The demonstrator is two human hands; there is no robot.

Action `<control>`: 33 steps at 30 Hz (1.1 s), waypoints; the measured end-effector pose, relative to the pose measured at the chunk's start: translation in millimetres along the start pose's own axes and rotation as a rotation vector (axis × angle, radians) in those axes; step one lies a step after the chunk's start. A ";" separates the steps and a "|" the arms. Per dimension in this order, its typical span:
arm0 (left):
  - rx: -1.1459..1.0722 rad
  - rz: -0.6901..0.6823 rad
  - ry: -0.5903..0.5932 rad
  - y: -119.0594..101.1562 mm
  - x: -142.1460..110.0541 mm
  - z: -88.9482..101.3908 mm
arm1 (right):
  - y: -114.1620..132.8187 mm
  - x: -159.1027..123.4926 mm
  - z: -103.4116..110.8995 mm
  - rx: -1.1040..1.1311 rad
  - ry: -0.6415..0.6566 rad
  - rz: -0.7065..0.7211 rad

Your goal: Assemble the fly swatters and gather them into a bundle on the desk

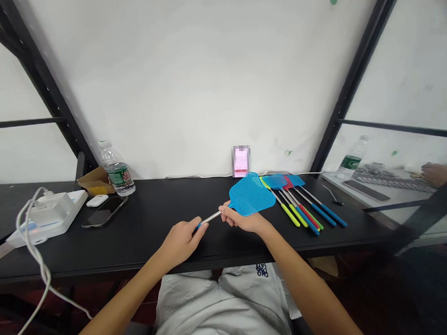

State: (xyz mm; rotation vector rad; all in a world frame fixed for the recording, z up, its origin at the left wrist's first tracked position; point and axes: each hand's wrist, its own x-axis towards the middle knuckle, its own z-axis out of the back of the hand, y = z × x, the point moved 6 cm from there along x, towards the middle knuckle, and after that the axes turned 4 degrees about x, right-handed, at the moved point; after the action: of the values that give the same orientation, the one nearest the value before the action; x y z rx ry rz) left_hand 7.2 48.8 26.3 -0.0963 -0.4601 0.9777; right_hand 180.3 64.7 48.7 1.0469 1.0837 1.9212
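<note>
The held swatter (252,195) is coloured blue and patterned with small holes. At four o'clock, blue, red, green and yellow-green are mixed among the piled swatters (307,218). At six, pale grey clothing (219,307) is marked with navy lettering (262,270).

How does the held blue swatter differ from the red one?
The held swatter is in the left hand and right hand; the red swatter lies on the table among others. The held swatter's head shows clearly; the red swatter's is partly covered. The held swatter's head points mostly right; the red swatter's points toward the wall. Both have metal shafts.
</note>
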 end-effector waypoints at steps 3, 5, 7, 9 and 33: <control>-0.057 -0.019 0.022 0.7 2.1 -0.9 | 2.2 -0.3 -0.3 -0.008 0.002 0.030; -0.082 -0.024 0.030 1.6 2.9 -1.7 | 2.2 0.0 0.3 -0.010 -0.006 0.039; -0.096 -0.021 0.025 2.6 3.2 -1.9 | 0.7 0.5 0.9 -0.012 -0.015 0.031; -0.107 -0.016 0.016 3.1 3.0 -1.7 | -1.4 1.0 1.3 -0.010 -0.021 0.014; -0.134 0.011 0.009 7.4 3.2 -0.9 | -16.0 6.6 30.1 0.251 -0.309 -0.014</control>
State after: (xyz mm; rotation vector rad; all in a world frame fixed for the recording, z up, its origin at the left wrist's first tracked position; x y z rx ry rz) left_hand 3.3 55.7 24.5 -0.2235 -0.5173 0.9569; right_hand 206.6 87.2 46.3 1.4163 1.1655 1.5728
